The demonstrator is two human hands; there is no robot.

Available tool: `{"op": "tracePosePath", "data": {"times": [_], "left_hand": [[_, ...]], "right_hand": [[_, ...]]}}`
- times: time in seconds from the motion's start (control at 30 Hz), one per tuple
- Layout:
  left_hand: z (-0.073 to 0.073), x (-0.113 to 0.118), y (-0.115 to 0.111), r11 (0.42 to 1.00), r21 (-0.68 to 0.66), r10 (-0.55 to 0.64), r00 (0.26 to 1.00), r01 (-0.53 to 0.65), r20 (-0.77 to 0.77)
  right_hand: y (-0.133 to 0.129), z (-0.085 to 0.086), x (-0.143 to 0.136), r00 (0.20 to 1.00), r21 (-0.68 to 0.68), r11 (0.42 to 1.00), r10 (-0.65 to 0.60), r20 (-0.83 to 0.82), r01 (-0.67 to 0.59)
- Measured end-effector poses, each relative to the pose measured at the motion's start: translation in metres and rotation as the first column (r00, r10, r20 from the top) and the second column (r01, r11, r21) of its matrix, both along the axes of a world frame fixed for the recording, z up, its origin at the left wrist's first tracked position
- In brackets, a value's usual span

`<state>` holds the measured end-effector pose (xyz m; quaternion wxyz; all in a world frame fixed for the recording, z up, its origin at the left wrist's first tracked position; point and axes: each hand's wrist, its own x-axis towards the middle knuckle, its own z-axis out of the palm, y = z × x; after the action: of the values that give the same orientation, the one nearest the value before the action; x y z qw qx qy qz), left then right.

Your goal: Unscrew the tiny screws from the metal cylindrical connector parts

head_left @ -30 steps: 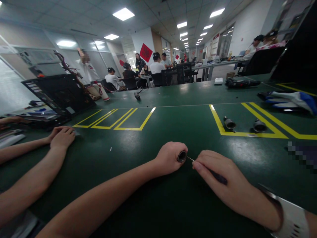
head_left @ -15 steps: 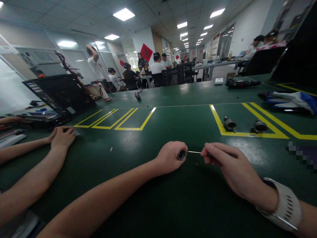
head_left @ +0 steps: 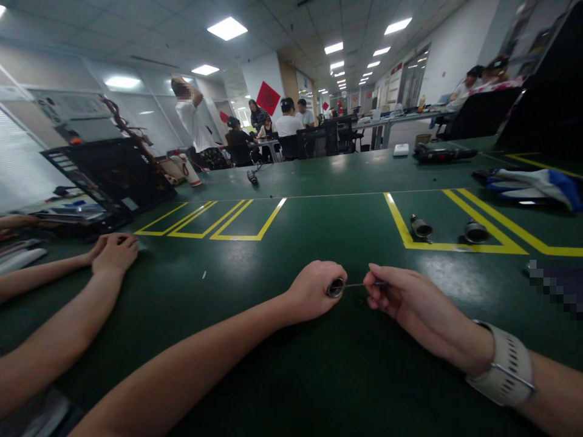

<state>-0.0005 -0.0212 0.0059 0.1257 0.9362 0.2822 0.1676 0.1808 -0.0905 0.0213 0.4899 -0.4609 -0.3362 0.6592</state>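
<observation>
In my left hand (head_left: 316, 290), closed with the fingers wrapped round it, is a hollow metal connector shell (head_left: 336, 287), its round open end facing me. My right hand (head_left: 396, 294) pinches a thin metal tool like a slim screwdriver (head_left: 354, 285); most of its handle is hidden by the fingers. The tool's shaft points left and reaches over the rim at the shell's mouth; I cannot tell how far in the tip sits. A tiny ring-like part (head_left: 361, 301) lies on the green table (head_left: 282, 376) just below the shaft.
Two metal connector parts (head_left: 421, 227) (head_left: 476, 231) stand inside yellow tape lines at right. Farther right lie blue-and-white gloves (head_left: 532, 185) and a black tool (head_left: 444, 153). Another person's hands (head_left: 113, 252) rest at left near a black panel (head_left: 109, 176). A small connector (head_left: 252, 176) lies at the back.
My right hand has shifted slightly left, and the tool's shaft now crosses the rim into the shell's mouth instead of meeting its side. A standing person in the background has moved right.
</observation>
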Motion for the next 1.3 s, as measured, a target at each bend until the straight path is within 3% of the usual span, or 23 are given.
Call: {"op": "tracePosePath", "data": {"times": [0.1,0.17,0.27,0.37,0.43,0.57,0.8,0.9,1.1,1.3], "left_hand": [[-0.001,0.000,0.001,1.000,-0.004,0.030,0.999,-0.030,0.026],[-0.002,0.000,0.001,0.999,0.003,0.053,0.998,-0.053,0.019],[-0.001,0.000,0.000,0.998,0.035,0.050,0.999,-0.049,-0.022],[0.000,0.000,-0.002,0.996,0.086,0.028,0.997,-0.022,-0.074],[0.000,0.000,-0.002,0.995,0.105,0.009,0.996,0.000,-0.086],[-0.002,-0.001,-0.002,0.997,0.079,0.009,0.998,-0.004,-0.058],[-0.001,0.001,0.000,0.997,-0.036,0.070,0.996,-0.068,0.062],[0.000,0.001,0.001,0.996,-0.066,0.068,0.995,-0.063,0.075],[-0.001,0.000,0.000,0.999,0.004,0.052,0.998,-0.052,0.034],[-0.003,0.000,0.001,0.999,0.034,0.024,0.999,-0.026,0.041]], "right_hand": [[-0.002,0.001,0.000,0.997,0.093,0.995,-0.039,0.064,0.033],[-0.005,0.004,0.001,0.970,0.218,0.976,-0.077,0.231,0.026],[-0.010,0.009,0.000,0.845,0.362,0.924,-0.096,0.527,-0.120],[-0.013,0.011,-0.001,0.769,0.397,0.883,-0.070,0.636,-0.248],[-0.011,0.009,-0.001,0.814,0.354,0.907,-0.021,0.581,-0.229],[-0.004,0.005,0.002,0.964,0.171,0.982,0.038,0.262,-0.085],[0.002,-0.003,0.003,0.998,-0.014,1.000,0.008,-0.061,-0.009],[0.002,-0.003,0.002,0.998,-0.020,1.000,-0.012,-0.067,0.010],[-0.004,0.003,0.000,0.974,0.181,0.983,-0.009,0.225,-0.032],[0.002,-0.001,0.004,0.999,0.000,0.999,0.047,0.007,-0.047]]}}
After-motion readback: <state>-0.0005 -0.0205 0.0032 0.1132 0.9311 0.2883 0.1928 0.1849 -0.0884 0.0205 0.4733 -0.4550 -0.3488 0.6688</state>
